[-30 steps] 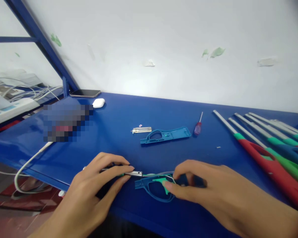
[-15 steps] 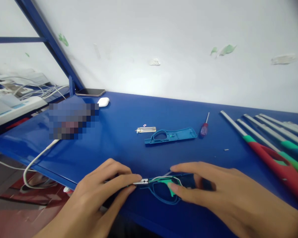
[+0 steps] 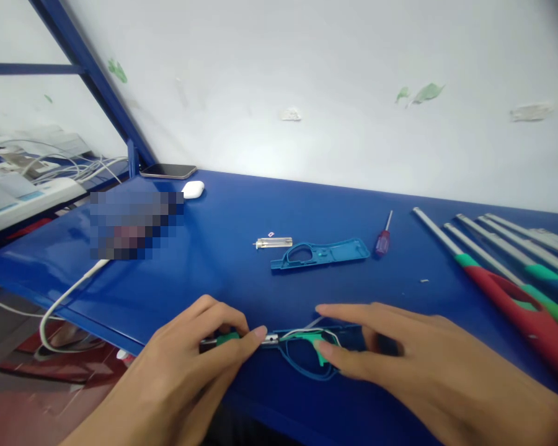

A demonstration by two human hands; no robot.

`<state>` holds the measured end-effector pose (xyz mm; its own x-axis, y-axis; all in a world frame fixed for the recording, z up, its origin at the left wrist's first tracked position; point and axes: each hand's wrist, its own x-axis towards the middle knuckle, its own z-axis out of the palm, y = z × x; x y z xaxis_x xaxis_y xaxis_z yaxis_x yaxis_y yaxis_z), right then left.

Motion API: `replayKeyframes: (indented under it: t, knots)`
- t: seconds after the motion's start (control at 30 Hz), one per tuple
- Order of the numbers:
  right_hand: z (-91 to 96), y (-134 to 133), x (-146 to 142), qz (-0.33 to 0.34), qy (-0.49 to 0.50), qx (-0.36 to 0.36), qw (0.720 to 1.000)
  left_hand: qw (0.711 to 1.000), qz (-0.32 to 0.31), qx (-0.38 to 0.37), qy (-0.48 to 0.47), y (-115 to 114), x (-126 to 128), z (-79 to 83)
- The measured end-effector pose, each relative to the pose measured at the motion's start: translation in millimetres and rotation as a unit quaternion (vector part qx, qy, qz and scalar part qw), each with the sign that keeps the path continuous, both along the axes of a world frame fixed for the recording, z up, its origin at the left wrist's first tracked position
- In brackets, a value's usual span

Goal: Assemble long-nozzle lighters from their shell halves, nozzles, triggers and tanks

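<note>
An opened long-neck lighter lies near the table's front edge, its blue handle half (image 3: pixel 307 370) holding a green trigger (image 3: pixel 316 344) and thin white wires (image 3: pixel 337 335). My left hand (image 3: pixel 204 353) is closed on the lighter's metal tube (image 3: pixel 271 339), thumb along the top. Part of a green collar (image 3: pixel 227 338) shows beneath those fingers. My right hand (image 3: pixel 390 347) grips the handle's right part, its thumb at the trigger and its index finger stretched over the far edge. The handle's right end is hidden by this hand. Beyond both hands lies the other blue shell half (image 3: pixel 344 253).
Behind are a clear fuel tank (image 3: pixel 274 243) and a small screwdriver (image 3: pixel 382 241). Several lighters, including a red one (image 3: pixel 497 297), line the right side. A phone (image 3: pixel 168 171), a white earbud case (image 3: pixel 194 189) and a white cable (image 3: pixel 51 316) are at left.
My left fingers have shifted on the tube, uncovering the green collar and some dark tube to its left. The right hand has stayed nearly still. The camera view has moved slightly.
</note>
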<state>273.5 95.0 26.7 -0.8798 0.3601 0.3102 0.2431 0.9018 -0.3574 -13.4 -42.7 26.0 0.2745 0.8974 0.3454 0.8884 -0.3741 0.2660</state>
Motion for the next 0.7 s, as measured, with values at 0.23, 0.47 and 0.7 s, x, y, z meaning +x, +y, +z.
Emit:
replayKeyframes:
  t: [0.23, 0.47, 0.7]
  knots:
    - [3.2, -3, -3, -0.012, -0.054, -0.057, 0.997, 0.999, 0.015, 0.01, 0.028, -4, 8, 3.3]
    - [7.2, -5, -7, -0.041, -0.064, -0.1, 0.992, 0.996, 0.042, 0.071, -0.044, 11, 25, 1.4]
    - [10.8, 0, -7, -0.007, -0.047, -0.065, 0.997, 1.0, 0.021, -0.01, 0.004, 13, 19, -9.7]
